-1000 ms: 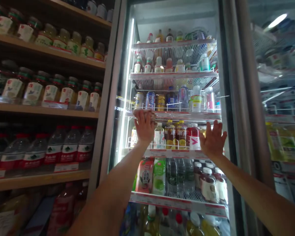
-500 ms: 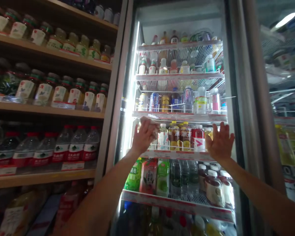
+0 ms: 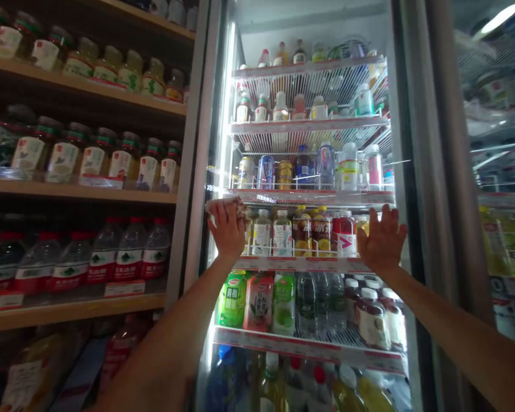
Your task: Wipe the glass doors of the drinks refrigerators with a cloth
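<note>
My left hand (image 3: 228, 233) presses a pale, crumpled cloth (image 3: 218, 203) against the glass door (image 3: 309, 28) of a lit drinks fridge, near the door's left frame. The cloth pokes out past the fingertips; the rest is hidden under the palm. Toward the right side of the same glass, my right hand (image 3: 381, 239) lies flat with its fingers apart and nothing in it. Behind the glass, between the hands, stand brown bottles with yellow caps (image 3: 321, 229) and a red bottle (image 3: 344, 232).
Wooden shelves (image 3: 77, 189) to the left carry jars and red-capped water bottles (image 3: 129, 252). A metal door frame (image 3: 442, 171) runs up the right side, with another glass-fronted fridge section (image 3: 498, 240) beyond it. Green and red drink bottles (image 3: 258, 302) stand on a lower fridge shelf.
My left hand has slid left across the glass with the cloth, toward the door frame. My right hand stays in about the same place. The view has shifted slightly.
</note>
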`<action>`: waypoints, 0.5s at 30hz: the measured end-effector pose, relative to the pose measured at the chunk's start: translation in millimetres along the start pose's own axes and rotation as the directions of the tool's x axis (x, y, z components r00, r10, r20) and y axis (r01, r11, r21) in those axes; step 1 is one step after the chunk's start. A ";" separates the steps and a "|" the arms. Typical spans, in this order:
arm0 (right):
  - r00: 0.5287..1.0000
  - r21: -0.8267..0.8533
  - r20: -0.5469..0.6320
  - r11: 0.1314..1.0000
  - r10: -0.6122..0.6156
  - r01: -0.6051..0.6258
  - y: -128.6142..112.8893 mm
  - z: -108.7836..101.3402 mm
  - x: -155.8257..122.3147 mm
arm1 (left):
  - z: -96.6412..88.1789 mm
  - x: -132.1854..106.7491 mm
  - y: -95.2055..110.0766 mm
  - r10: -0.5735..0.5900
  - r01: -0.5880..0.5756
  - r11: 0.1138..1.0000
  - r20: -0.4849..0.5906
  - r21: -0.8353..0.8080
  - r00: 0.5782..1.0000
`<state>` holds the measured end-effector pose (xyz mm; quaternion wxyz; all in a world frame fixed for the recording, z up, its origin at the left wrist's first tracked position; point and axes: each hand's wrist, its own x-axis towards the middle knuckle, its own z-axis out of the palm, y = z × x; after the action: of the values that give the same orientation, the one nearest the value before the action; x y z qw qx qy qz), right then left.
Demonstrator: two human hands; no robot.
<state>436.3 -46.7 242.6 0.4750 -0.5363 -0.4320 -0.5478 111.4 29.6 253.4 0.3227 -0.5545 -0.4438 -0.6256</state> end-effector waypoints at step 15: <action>1.000 -0.038 0.017 0.999 -0.016 0.016 3.7 -2.9 0.5 | -0.6 -47.2 -13.6 0.578 -0.563 0.815 0.148 -0.136 0.802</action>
<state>439.5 -50.2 242.9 0.4567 -0.5462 -0.4298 -0.5553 107.3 30.4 204.4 0.4298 -0.7305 -0.2570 -0.4643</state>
